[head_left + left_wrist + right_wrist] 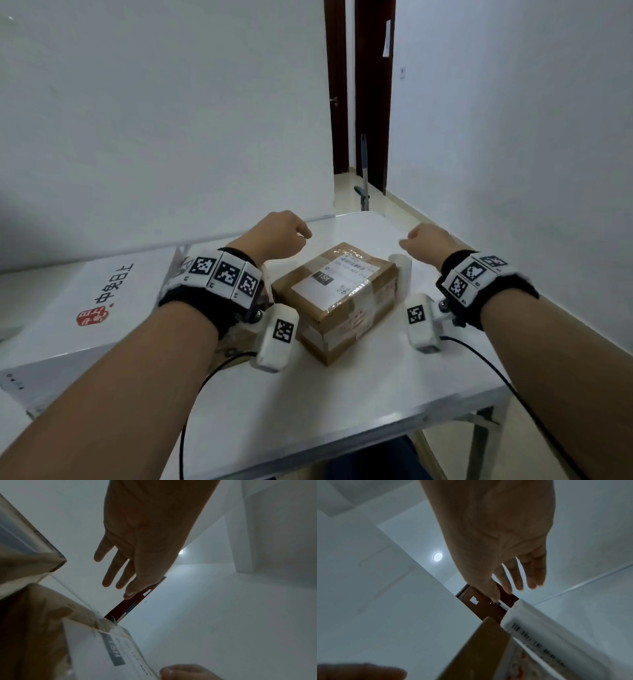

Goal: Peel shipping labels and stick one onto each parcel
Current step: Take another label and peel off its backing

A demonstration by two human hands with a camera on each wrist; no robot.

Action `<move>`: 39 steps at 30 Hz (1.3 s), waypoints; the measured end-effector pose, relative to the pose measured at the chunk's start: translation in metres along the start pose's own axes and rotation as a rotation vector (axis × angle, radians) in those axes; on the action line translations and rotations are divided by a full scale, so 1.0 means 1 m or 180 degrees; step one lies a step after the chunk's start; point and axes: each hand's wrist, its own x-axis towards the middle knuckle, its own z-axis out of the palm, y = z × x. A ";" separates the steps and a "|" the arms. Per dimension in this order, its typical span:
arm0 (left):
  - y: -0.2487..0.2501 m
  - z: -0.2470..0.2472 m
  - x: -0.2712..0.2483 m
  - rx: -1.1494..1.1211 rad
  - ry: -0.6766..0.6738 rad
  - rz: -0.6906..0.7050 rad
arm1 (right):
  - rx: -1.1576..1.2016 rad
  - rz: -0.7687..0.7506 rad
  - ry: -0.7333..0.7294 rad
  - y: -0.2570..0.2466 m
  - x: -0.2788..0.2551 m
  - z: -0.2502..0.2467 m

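Note:
A brown taped cardboard parcel (337, 308) sits in the middle of the white table (342, 404). A white shipping label (337, 279) with a dark "15H" patch lies flat on its top. A white roll of labels (401, 270) stands against the parcel's far right side, its printed barcodes showing in the right wrist view (539, 637). My left hand (282, 236) hovers behind and left of the parcel, and my right hand (426, 240) hovers right of the roll. In both wrist views the fingers (113, 573) (522, 574) hang straight and relaxed, holding nothing.
A large white box (99, 301) with a red logo and dark characters lies on the table's left side, close to my left forearm. The table's front and right edges are near. Behind the table are a white wall, a dark door frame (371, 102) and a mop handle (363, 171).

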 end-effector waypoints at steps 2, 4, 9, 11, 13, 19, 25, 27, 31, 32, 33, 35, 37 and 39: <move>0.007 -0.001 0.008 -0.0034 0.0035 0.0079 | -0.0152 0.0025 -0.0243 0.003 0.003 0.005; 0.014 0.000 0.014 -0.0056 0.0054 0.0147 | -0.0265 0.0052 -0.0237 0.005 0.004 0.008; 0.028 0.000 0.023 -0.0070 0.0124 0.0301 | -0.0193 -0.0075 0.0227 0.006 0.007 0.005; 0.031 0.003 0.025 -0.0081 0.0133 0.0354 | -0.0063 -0.0152 0.0242 0.008 0.006 0.002; 0.034 0.007 0.025 -0.0109 0.0126 0.0388 | -0.0062 -0.0197 0.0242 0.010 0.003 -0.001; 0.051 0.022 0.027 -0.0101 0.0082 0.0625 | 0.0135 -0.0192 0.0167 0.018 -0.007 -0.007; 0.091 0.045 0.029 -0.0130 -0.0257 0.1483 | 0.0164 -0.0147 0.0238 0.023 -0.016 -0.011; 0.102 0.051 0.030 -0.0064 -0.0351 0.1670 | 0.0157 -0.0110 0.0239 0.024 -0.017 -0.014; 0.109 0.056 0.038 0.0302 -0.0229 0.1697 | 0.0261 -0.0140 0.0177 0.028 -0.019 -0.018; 0.109 0.056 0.039 0.0396 -0.0259 0.1687 | 0.0294 -0.0143 0.0180 0.028 -0.020 -0.019; 0.108 0.056 0.040 0.0480 -0.0290 0.1672 | 0.0321 -0.0150 0.0205 0.029 -0.022 -0.021; 0.106 0.056 0.041 0.0589 -0.0309 0.1641 | 0.0339 -0.0141 0.0288 0.029 -0.023 -0.025; 0.104 0.056 0.041 0.0610 -0.0265 0.1600 | 0.0354 -0.0119 0.0328 0.028 -0.025 -0.028; 0.103 0.055 0.041 0.0626 -0.0223 0.1580 | 0.0322 -0.0081 0.0401 0.025 -0.025 -0.029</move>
